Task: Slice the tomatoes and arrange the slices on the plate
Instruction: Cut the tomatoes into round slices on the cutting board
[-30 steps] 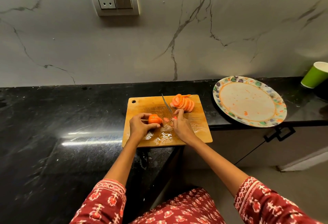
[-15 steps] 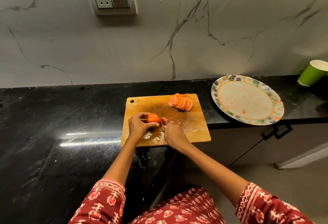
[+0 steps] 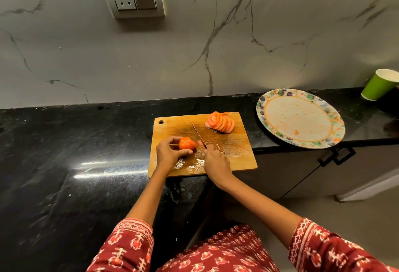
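knife [image 3: 197, 134] raised again, right hand [image 3: 216, 162] gripping; left hand [image 3: 170, 153] holds tomato [image 3: 186, 143] beside blade.

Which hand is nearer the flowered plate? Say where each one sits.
Right. The right hand holds the knife mid-board, on the side toward the plate; the left hand grips the tomato farther left.

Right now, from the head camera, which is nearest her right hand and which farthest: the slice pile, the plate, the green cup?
From the right hand:
1. Slice pile, on the board's far end.
2. Plate, to the right on the counter.
3. Green cup, far right by the wall.
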`<state>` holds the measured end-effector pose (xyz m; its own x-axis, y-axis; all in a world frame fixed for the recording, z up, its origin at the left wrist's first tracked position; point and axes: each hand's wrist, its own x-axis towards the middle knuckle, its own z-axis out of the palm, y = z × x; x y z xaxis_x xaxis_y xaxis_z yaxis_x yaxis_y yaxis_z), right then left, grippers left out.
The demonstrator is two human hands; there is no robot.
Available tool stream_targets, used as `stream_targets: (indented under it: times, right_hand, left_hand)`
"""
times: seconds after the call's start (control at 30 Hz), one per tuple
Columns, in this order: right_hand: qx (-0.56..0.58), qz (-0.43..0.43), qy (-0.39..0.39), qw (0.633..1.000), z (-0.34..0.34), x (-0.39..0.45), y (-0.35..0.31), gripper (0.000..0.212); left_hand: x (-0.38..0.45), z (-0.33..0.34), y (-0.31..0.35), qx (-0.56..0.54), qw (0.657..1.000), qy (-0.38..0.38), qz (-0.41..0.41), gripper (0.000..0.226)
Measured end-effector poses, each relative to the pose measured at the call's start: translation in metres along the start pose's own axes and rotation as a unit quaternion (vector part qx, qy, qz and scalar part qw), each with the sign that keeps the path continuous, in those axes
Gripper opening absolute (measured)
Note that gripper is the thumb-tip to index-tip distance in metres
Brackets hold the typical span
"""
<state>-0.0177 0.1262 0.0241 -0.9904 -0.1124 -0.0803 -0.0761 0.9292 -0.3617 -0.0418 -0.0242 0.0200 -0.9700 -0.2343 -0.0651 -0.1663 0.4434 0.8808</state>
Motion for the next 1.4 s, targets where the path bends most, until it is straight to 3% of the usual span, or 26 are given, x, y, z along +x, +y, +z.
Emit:
stream_targets:
  times: [0.13,0.5,0.8,1.07,1.23,1.4]
  right_hand:
    - [0.003,-0.002,-0.035,0.999,0.002,-0.008,-0.010,0.037]
    - [0.088,0.053,-0.056,0.993,0.002,-0.006,-0.016,0.027]
    - [0.063,0.048,-0.070,0.994,-0.002,0.002,-0.024,0.028]
    - [-0.009,0.000,-0.036,0.999,0.003,0.003,-0.009,0.031]
    - [0.055,0.000,0.009,0.998,-0.009,0.012,0.002,0.018]
    - [0.086,-0.030,0.039,0.995,-0.019,0.009,0.009,0.024]
  left_hand:
    - [0.002,0.001,-0.001,0.002,1.000,0.001,-0.003,0.049]
    - [0.002,0.002,0.000,0.005,1.000,0.004,-0.005,0.049]
    - [0.005,0.004,0.002,0.021,0.999,-0.038,-0.009,0.052]
    - [0.008,-0.009,-0.011,-0.009,0.998,-0.056,-0.020,0.047]
    - [0.014,-0.006,-0.005,0.013,0.998,-0.069,0.007,0.047]
    - [0.019,-0.007,-0.003,0.026,0.997,-0.071,0.010,0.046]
